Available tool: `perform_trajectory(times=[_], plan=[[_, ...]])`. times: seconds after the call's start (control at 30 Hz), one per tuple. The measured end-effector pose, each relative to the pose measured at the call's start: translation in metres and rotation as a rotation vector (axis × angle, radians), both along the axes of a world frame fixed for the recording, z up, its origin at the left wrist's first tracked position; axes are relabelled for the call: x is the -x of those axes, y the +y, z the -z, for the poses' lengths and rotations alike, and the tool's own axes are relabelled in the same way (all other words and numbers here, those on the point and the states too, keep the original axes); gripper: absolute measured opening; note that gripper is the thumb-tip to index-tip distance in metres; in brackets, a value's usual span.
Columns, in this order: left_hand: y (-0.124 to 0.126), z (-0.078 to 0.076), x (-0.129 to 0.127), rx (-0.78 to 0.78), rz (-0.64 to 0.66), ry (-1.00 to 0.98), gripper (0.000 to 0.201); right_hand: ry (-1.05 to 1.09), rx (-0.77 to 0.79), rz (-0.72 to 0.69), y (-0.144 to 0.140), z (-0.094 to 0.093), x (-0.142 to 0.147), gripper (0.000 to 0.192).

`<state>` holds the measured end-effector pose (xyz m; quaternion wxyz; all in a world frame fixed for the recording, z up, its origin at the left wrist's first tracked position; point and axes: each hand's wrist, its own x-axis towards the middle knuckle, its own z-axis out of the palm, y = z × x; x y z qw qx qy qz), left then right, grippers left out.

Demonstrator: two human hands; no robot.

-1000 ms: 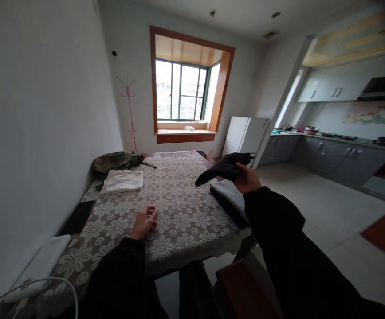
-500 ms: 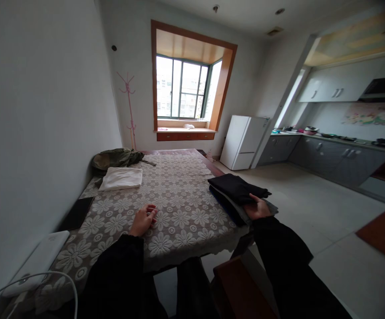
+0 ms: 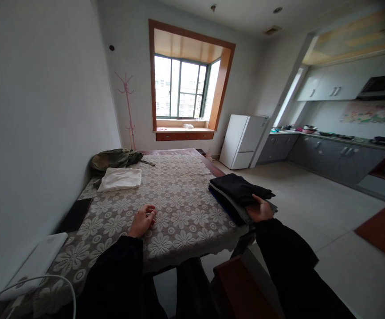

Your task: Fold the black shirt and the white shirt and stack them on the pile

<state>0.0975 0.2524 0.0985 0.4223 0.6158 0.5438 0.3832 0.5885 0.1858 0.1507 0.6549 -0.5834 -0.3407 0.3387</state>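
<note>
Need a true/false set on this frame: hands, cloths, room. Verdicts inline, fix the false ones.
1. The right hand touches the black cloth atop the stack. True.
2. The folded white cloth lies on the table's left side, as pictured. True.
3. The left hand grips the white cloth. False: it holds nothing visible and is well apart from that cloth.
4. The tablecloth has a flower pattern. True.
5. The fridge is left of the window in the picture. False: it is to the right.
</note>
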Motion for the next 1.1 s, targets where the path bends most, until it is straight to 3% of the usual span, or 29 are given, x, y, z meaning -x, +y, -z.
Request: perform_trajectory(times=[0.13,0.47,0.53,0.7,0.8,0.87,1.0,1.1], plan=[[0.000,-0.001,0.000,-0.002,-0.001,0.011,0.028,0.123,0.058,0.038,-0.006,0.000,-0.011,0.048],[0.001,-0.001,0.001,0.008,-0.005,0.020,0.031,0.133,-0.009,0.028,-0.017,0.001,-0.019,0.022],[0.002,0.000,0.001,0.014,-0.005,0.020,0.032,0.192,-0.043,0.097,-0.018,0.000,-0.024,0.022],[0.003,0.002,0.001,0.007,-0.002,0.021,0.033,0.226,-0.219,0.514,-0.019,-0.015,-0.045,0.048],[0.002,0.002,0.001,0.003,-0.005,0.022,0.033,-0.087,-0.343,0.594,-0.017,-0.034,-0.046,0.049],[0.001,0.001,0.000,0.005,-0.007,0.023,0.034,-0.432,-0.342,0.426,-0.015,-0.044,-0.035,0.043],[0.000,-0.002,0.001,-0.008,0.001,0.034,0.033,-1.116,0.033,-0.051,-0.009,-0.038,-0.001,0.055],[0.000,-0.002,0.001,-0.004,0.002,0.033,0.032,-1.388,0.313,-0.148,-0.006,-0.014,0.012,0.067]])
